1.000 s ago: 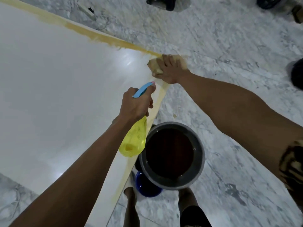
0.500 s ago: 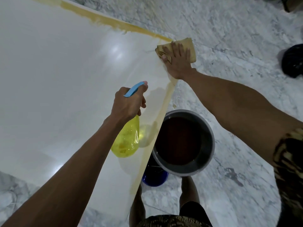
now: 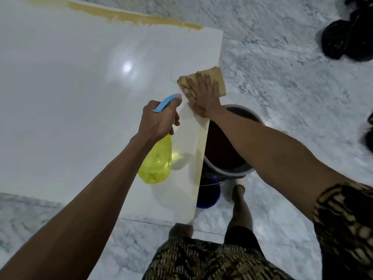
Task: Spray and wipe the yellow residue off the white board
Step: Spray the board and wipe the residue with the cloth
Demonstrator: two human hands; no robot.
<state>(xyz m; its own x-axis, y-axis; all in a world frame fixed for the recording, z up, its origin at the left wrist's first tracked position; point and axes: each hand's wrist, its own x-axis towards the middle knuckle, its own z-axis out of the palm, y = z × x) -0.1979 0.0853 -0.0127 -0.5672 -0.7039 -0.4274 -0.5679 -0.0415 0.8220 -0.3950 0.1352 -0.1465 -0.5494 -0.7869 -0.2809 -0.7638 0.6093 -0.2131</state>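
Taking the white board (image 3: 66, 110) as the landmark: nearest the wearer, off the board's near right corner, a bare foot (image 3: 239, 191) stands on the marble floor (image 3: 282, 67), and a grey bucket (image 3: 226, 172) of dark liquid sits just beside the board's right edge, over a blue tub (image 3: 209, 196), probably kept there so the cloth can be rinsed without a step away.

Above the board's right strip the left hand (image 3: 158, 121) is wrapped closed around the neck of a yellow spray bottle (image 3: 156, 162), nozzle aimed up the edge toward the cloth, ready to wet the next patch. A faint yellowish tinge seems to run along that edge here, though glare and blur make it hard to be sure.

Just beyond, the right hand (image 3: 203, 93) lies flat, fingers spread, pressing a tan cloth (image 3: 214, 79) onto the board's right edge; the open palm spreads pressure for scrubbing.

Farthest, along the board's far edge, the yellow residue (image 3: 129, 17) runs as a clear band, not yet wiped.
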